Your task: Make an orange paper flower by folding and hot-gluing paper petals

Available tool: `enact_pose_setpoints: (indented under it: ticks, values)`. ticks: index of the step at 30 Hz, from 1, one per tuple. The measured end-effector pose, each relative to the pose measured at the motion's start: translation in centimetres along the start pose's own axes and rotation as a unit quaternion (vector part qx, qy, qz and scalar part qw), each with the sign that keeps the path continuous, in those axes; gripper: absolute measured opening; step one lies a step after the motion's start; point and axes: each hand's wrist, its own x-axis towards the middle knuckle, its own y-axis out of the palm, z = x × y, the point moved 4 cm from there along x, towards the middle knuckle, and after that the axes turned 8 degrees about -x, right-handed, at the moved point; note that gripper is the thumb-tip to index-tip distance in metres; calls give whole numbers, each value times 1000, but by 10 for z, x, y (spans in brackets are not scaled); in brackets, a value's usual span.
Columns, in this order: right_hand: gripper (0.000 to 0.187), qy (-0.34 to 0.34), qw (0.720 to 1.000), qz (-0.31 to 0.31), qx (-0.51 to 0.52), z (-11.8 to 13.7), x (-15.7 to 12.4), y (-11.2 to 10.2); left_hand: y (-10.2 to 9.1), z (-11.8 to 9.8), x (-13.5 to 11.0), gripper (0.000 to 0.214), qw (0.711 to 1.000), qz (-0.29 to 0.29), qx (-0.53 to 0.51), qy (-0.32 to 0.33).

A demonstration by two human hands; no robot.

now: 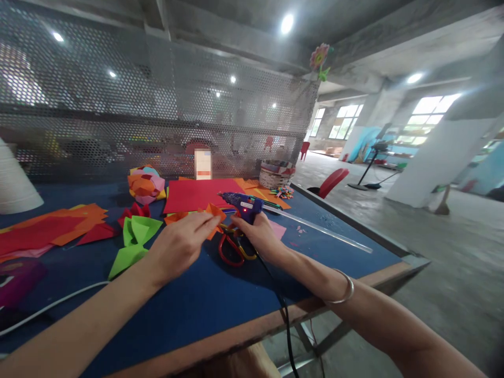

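My right hand (258,233) is wrapped round the grip of a blue hot-glue gun (241,202), its nozzle pointing left and a long clear glue stick (323,229) jutting out behind. A red light glows on the gun. My left hand (183,242) pinches a small folded orange paper piece (216,213) just under the nozzle. Red-handled scissors (231,248) lie on the blue table (205,299) below both hands. The gun's black cord (284,315) drops over the table edge.
Folded green paper (136,236), red folds (136,211), a red sheet (199,194) and orange sheets (59,223) lie around. A multicoloured paper ball (145,184), a basket (276,173) and a perforated metal screen (157,105) stand behind. A white cable (51,307) runs left. Open floor lies to the right.
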Motion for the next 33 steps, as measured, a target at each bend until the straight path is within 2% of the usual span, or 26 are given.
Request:
enact_pose_setpoints:
  ticks: [2,3,6,9,11,13,18,24,28,33]
  values:
    - [20,-7,1000,3,2,0,1,1,-2,12,2,35,987,-49,-72,-137]
    - [21,-16,1000,4,0,0,1,1,-3,18,1,30,969,-74,-111,-207]
    - [20,-46,998,24,-21,0,1,3,1,34,-4,18,885,-111,-244,-381]
    - [21,-95,993,34,-65,0,1,4,10,42,-8,16,801,-120,-372,-454]
    - [23,-131,986,28,-99,-1,1,4,12,44,-10,15,770,-130,-412,-469]
    - [24,-163,978,25,-128,-1,0,4,13,45,-11,15,752,-142,-425,-484]
    - [27,-204,959,14,-196,-4,-2,4,14,46,-14,21,721,-149,-449,-507]
    - [23,-231,946,27,-224,-1,-5,5,12,46,-13,20,727,-151,-454,-492]
    - [24,-243,941,33,-234,1,-6,5,11,45,-12,19,721,-160,-455,-498]
    - [25,-232,943,34,-236,-1,-6,5,12,48,-14,24,727,-156,-437,-507]
